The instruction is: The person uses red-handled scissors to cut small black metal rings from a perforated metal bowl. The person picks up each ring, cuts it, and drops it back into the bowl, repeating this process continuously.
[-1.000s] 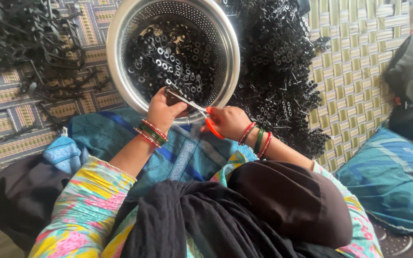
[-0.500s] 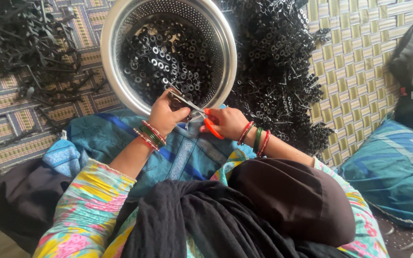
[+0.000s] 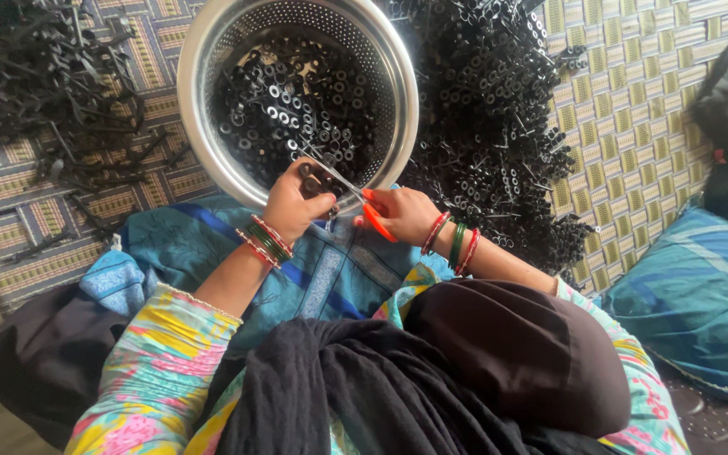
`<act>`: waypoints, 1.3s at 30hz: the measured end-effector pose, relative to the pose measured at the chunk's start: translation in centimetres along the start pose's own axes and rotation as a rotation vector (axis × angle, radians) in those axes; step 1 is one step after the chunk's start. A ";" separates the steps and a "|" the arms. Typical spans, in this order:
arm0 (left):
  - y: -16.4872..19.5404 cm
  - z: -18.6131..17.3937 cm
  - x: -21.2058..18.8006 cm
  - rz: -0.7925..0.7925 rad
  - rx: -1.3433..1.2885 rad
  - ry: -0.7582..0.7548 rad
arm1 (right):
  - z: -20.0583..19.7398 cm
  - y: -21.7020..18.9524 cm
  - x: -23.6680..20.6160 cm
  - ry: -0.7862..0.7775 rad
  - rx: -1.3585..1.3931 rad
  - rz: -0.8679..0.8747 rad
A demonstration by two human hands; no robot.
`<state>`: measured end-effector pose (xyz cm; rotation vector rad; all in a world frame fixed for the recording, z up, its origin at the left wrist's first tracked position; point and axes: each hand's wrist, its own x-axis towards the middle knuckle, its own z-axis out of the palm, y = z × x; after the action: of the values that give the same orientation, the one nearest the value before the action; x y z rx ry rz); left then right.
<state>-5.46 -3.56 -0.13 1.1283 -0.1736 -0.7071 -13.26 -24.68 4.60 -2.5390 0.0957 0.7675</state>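
Left hand (image 3: 295, 205) at the near rim of the colander (image 3: 212, 160), fingers (image 3: 313, 179) pinched shut on a small black strip (image 3: 311, 173), probably a few joined rings, though too small to tell. Right hand (image 3: 402, 215) just beside it, fingers closed through the orange handles of the scissors (image 3: 355, 194), blades pointing up-left over the rim and meeting the strip. Inside the colander, loose black rings (image 3: 297, 109). Right of it, touching its wall, a big heap (image 3: 490, 126) of black pieces on the woven mat (image 3: 634, 109). Left of it, well apart, black sprues (image 3: 44, 93). Under both wrists, blue cloth (image 3: 212, 244) over the lap.
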 end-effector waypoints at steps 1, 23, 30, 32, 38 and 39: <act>-0.1 0.0 -0.1 0.034 0.133 -0.012 | 0.0 0.0 0.0 0.007 0.002 -0.007; 2.2 -0.9 0.8 0.033 -0.314 0.118 | -0.2 0.3 0.1 -0.017 0.253 -0.015; 2.7 -0.3 0.5 -0.001 -0.266 0.113 | -0.5 -0.6 0.0 -0.064 0.101 -0.126; 2.8 0.1 0.4 -0.035 -0.199 0.090 | -0.4 -0.7 -0.1 -0.049 0.092 -0.117; 2.7 0.3 0.2 -0.071 -0.170 0.133 | 0.2 -1.1 -0.2 0.005 0.020 -0.046; 2.6 0.2 0.2 -0.058 -0.187 0.132 | 0.2 -1.1 -0.2 0.015 0.006 -0.037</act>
<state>-4.30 -3.22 2.18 0.9998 0.0371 -0.6829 -13.32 -23.58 5.02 -2.5342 0.0553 0.7331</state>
